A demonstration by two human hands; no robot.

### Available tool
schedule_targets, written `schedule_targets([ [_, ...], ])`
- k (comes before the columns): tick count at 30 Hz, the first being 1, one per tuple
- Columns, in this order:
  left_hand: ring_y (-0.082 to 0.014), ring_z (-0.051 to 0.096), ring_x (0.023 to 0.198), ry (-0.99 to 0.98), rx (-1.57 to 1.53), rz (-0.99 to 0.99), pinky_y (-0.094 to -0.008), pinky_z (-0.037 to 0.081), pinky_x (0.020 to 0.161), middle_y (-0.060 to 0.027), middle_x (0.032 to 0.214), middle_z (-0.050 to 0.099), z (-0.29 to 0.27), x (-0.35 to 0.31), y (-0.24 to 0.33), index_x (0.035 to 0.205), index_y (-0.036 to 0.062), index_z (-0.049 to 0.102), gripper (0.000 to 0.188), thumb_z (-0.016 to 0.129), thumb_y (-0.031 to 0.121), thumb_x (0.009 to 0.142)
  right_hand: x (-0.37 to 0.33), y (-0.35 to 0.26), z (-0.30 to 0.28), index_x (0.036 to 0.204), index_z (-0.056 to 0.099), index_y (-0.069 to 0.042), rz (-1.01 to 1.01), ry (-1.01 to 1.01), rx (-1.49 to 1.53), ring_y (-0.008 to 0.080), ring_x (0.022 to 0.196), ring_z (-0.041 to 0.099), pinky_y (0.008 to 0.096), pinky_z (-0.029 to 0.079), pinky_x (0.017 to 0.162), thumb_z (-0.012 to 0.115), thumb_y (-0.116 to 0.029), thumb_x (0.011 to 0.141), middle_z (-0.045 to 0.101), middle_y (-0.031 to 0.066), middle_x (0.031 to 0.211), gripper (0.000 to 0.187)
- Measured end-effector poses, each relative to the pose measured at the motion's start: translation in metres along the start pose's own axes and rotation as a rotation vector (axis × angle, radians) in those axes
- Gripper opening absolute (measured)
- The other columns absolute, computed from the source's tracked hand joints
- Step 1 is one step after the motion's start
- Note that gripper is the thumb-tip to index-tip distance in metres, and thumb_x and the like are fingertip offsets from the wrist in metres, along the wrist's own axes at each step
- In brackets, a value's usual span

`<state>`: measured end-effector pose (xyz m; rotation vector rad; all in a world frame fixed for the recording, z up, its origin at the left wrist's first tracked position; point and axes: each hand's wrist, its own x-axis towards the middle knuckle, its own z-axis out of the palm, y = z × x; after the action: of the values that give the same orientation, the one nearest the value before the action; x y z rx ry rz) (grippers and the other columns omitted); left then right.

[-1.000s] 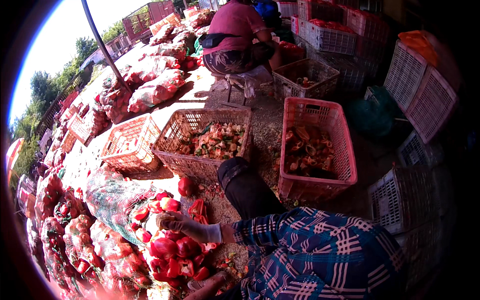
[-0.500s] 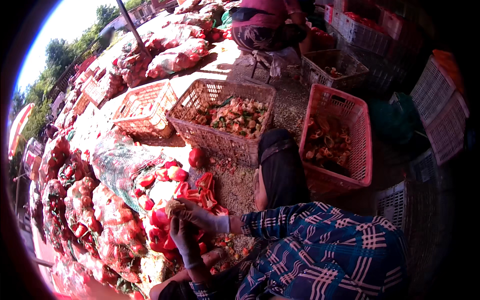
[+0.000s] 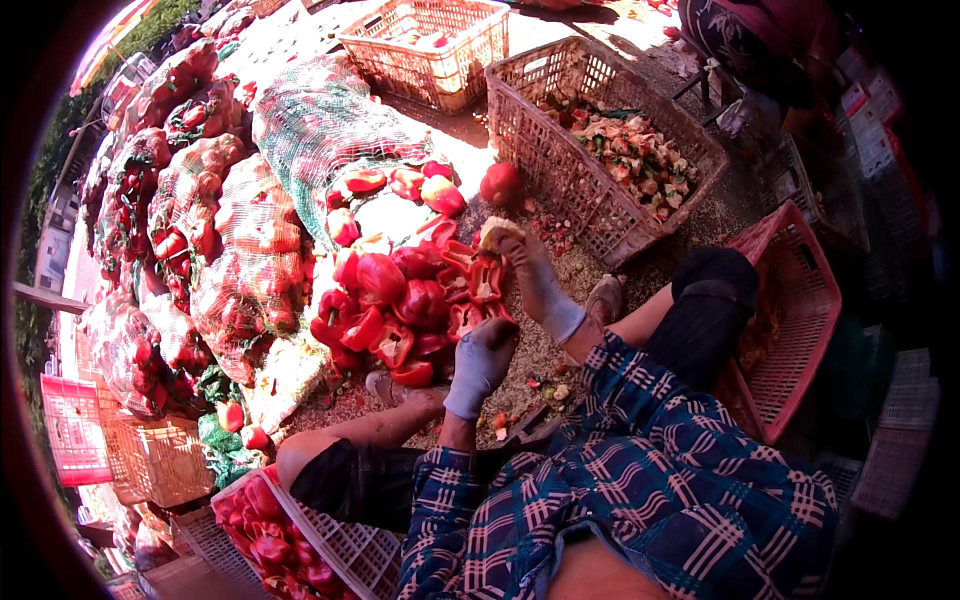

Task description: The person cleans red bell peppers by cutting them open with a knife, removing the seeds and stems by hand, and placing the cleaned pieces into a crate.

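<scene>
My right hand (image 3: 540, 285), in a pale, stained glove, pinches a pale, seedy pepper core (image 3: 499, 232) at its fingertips. Below it, to the left, my left hand (image 3: 483, 368) is curled closed in a similar glove. Whatever it grips, if anything, is hidden by the fingers. Beside both hands lies a heap of red bell peppers (image 3: 418, 305), some whole. Several opened red pepper halves (image 3: 486, 278) lie on the heap's near-right side, close to my right hand. A single whole red pepper (image 3: 501, 185) rests farther off, near a brown crate.
The brown crate (image 3: 640, 235) holds pale and green trimmings. A red crate (image 3: 815, 350) stands beyond my right knee, and a white crate (image 3: 345, 545) of red peppers by my left leg. Full net sacks (image 3: 250, 240) line the left. Another person (image 3: 755, 45) sits at upper right.
The view has swung, so the heap and crates appear higher and farther right, and a pepper-filled crate shows at lower left. My hands, together before, are apart; my right hand keeps the pale core.
</scene>
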<state>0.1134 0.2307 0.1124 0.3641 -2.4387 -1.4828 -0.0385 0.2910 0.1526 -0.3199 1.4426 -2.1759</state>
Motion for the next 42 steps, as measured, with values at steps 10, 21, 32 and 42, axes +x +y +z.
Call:
schedule_targets([
  [10,-0.0191,0.065,0.067,0.364,-1.134,-0.657,-0.0279,0.051,0.058,-0.0063,0.086,0.065,-0.016,0.007,-0.075,0.11,0.0051,0.059,0.02,0.062,0.013,0.092,0.15,-0.048,-0.08,0.152,0.023,-0.015,0.105,0.214,0.01,0.0309,0.132,0.037,0.0378,0.043,0.098,0.069,-0.054,0.082,0.038,0.014,0.144,0.092],
  [21,-0.0207,0.068,0.079,0.287,-1.046,-0.801,-0.0284,0.053,0.065,-0.0093,0.091,0.066,-0.009,0.01,-0.078,0.109,0.0028,0.056,0.021,0.059,0.013,0.091,0.276,0.161,-0.096,0.15,0.018,-0.003,0.52,0.554,-0.129,0.0295,0.128,0.045,0.044,0.036,0.105,0.082,-0.046,0.07,0.042,0.0213,0.143,0.111],
  [32,-0.0234,0.062,0.078,0.405,-1.437,-0.683,-0.0297,0.048,0.065,-0.0088,0.089,0.061,-0.03,0.015,-0.08,0.105,0.0053,0.058,0.018,0.059,0.01,0.087,0.265,0.154,-0.116,0.125,0.043,-0.025,0.51,0.462,0.028,0.0109,0.046,0.042,0.0231,0.035,0.037,0.083,-0.024,0.069,0.057,-0.0023,0.083,0.069],
  [42,-0.015,0.058,0.09,0.548,-0.273,-0.308,-0.0301,0.049,0.082,-0.0125,0.137,0.045,-0.049,0.026,-0.068,0.153,0.0084,0.013,0.08,0.063,0.027,0.094,0.119,-0.031,-0.005,0.151,0.025,-0.016,-0.291,-0.885,-1.204,0.0321,0.113,0.056,0.0437,0.045,0.096,0.081,-0.023,0.065,0.055,0.0185,0.124,0.102],
])
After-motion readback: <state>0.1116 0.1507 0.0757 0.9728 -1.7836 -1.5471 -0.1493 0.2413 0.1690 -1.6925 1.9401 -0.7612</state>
